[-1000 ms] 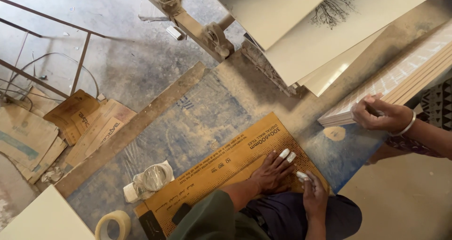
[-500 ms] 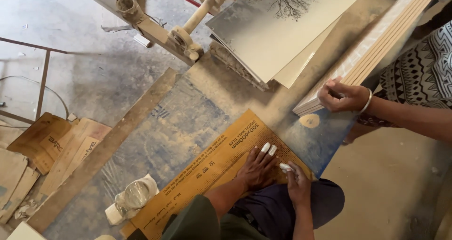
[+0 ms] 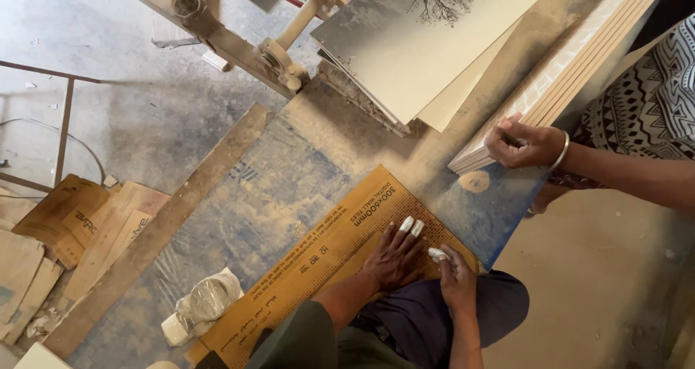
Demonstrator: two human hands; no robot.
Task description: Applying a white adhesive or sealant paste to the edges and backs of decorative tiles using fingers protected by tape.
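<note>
The view had shifted a little since the earlier frame; both hands had stayed on the cardboard (image 3: 318,267). The left hand (image 3: 393,257) lay flat, fingers spread, taped tips forward. The right hand (image 3: 456,271) rested just beside it, fingers seemingly loosely curled. A co-worker's hand (image 3: 523,143) gripped the tile stack (image 3: 565,72).

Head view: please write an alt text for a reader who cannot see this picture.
Seen from above, a person's left hand lies flat on a brown cardboard sheet on a dusty table, with the right hand beside it; some fingertips are wrapped in white tape. At the right, another person's hand touches a stack of tiles.
</note>
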